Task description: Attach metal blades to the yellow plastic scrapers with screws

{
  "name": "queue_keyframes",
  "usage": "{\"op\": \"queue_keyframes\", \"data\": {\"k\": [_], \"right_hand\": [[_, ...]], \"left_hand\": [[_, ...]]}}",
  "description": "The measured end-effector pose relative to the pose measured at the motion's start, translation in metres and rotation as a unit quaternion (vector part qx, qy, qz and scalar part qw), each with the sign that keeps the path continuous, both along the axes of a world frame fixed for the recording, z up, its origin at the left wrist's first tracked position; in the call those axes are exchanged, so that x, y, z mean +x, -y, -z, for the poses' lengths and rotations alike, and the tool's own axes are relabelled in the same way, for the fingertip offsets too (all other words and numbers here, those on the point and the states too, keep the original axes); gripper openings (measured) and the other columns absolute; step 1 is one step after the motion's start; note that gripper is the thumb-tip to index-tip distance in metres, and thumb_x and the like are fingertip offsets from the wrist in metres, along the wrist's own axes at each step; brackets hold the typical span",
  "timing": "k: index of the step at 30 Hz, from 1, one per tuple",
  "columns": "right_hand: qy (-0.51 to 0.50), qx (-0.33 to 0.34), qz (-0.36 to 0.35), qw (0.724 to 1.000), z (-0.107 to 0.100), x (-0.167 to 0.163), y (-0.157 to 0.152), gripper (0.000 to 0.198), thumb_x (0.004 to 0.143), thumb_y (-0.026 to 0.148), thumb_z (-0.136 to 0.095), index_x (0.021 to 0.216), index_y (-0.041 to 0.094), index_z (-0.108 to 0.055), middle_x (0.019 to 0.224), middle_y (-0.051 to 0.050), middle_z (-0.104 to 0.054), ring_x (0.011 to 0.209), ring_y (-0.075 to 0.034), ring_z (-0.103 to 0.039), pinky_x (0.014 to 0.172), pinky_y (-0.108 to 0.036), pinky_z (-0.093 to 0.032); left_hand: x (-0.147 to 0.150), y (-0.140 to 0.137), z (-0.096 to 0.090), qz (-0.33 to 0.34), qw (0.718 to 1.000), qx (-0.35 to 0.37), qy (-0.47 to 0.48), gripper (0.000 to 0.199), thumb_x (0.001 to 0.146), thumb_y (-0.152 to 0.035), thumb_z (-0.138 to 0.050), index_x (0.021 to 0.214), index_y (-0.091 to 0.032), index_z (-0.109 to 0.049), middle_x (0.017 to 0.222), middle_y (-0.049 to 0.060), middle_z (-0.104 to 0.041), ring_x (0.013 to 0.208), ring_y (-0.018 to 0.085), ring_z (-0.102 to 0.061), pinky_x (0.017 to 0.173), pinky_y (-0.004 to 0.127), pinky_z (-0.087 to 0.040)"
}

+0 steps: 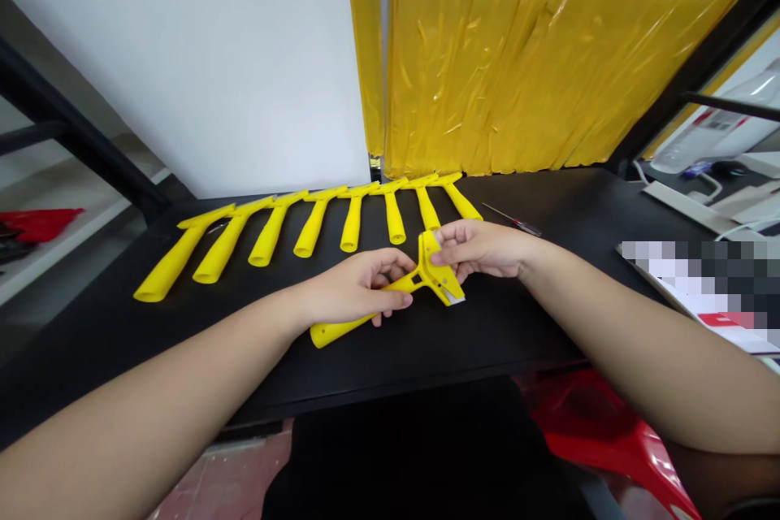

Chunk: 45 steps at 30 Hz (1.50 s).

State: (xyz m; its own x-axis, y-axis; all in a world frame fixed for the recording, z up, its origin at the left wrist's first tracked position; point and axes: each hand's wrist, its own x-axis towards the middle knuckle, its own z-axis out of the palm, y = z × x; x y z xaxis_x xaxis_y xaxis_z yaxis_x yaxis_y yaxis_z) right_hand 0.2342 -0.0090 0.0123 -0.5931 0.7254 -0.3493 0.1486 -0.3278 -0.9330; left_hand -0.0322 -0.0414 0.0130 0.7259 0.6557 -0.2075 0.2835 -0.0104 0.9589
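A yellow scraper (405,283) with a tubular handle and a wide T-shaped head is held above the black table. My left hand (359,284) is closed around its handle, just below the head. The fingers of my right hand (478,248) pinch the head from the right side. A bit of pale blade shows at the head's lower corner. Beyond my hands, several more yellow scrapers (310,219) lie in a row, handles toward me and heads overlapping. A thin screwdriver (515,221) rests behind my right hand.
The black tabletop (463,349) ends at a front edge close to my body. A white panel (244,57) and yellow plastic sheeting (548,57) stand behind it. On the right are a clear plastic bottle (725,118) and a partly blurred printed item (707,292). Red plastic (603,422) shows below.
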Motion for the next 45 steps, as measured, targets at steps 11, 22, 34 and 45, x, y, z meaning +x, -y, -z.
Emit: {"op": "queue_keyframes", "data": {"k": [11,22,34,45], "right_hand": [[-0.004,-0.01,-0.029,1.0,0.006,-0.002,-0.002,0.048,0.07,0.037,-0.099,0.104,0.013,-0.074,0.086,-0.002,-0.079,0.066,-0.013,-0.075,0.06,-0.023,-0.065],[0.016,0.082,-0.036,0.996,0.005,-0.009,0.003,0.043,0.073,0.044,-0.096,0.095,0.014,-0.074,0.082,-0.001,-0.078,0.066,-0.011,-0.071,0.057,-0.02,-0.057],[0.008,0.047,-0.004,0.999,0.004,-0.014,0.006,0.046,0.069,0.046,-0.098,0.092,0.015,-0.075,0.078,0.0,-0.076,0.062,-0.011,-0.071,0.053,-0.019,-0.059],[-0.035,0.023,0.006,0.999,0.002,-0.009,0.005,0.041,0.066,0.029,-0.1,0.09,0.015,-0.071,0.075,0.001,-0.077,0.061,-0.012,-0.073,0.053,-0.019,-0.061]], "left_hand": [[0.001,0.0,0.001,0.005,1.0,0.003,0.013,0.036,0.091,-0.031,-0.076,0.119,-0.017,-0.058,0.087,-0.002,-0.065,0.067,0.011,-0.064,0.054,0.023,-0.058],[0.004,0.002,0.0,-0.002,1.0,-0.009,0.029,0.034,0.09,-0.029,-0.077,0.116,-0.017,-0.057,0.089,-0.002,-0.064,0.066,0.01,-0.064,0.055,0.023,-0.058],[-0.002,0.011,-0.012,-0.027,0.931,0.335,-0.143,0.053,0.096,-0.038,-0.072,0.143,-0.026,-0.053,0.115,0.006,-0.071,0.091,0.022,-0.074,0.078,0.038,-0.063],[-0.003,0.017,-0.013,0.022,0.839,0.52,-0.157,0.039,0.106,-0.025,-0.056,0.144,-0.025,-0.06,0.122,0.008,-0.075,0.104,0.023,-0.075,0.087,0.034,-0.061]]}}
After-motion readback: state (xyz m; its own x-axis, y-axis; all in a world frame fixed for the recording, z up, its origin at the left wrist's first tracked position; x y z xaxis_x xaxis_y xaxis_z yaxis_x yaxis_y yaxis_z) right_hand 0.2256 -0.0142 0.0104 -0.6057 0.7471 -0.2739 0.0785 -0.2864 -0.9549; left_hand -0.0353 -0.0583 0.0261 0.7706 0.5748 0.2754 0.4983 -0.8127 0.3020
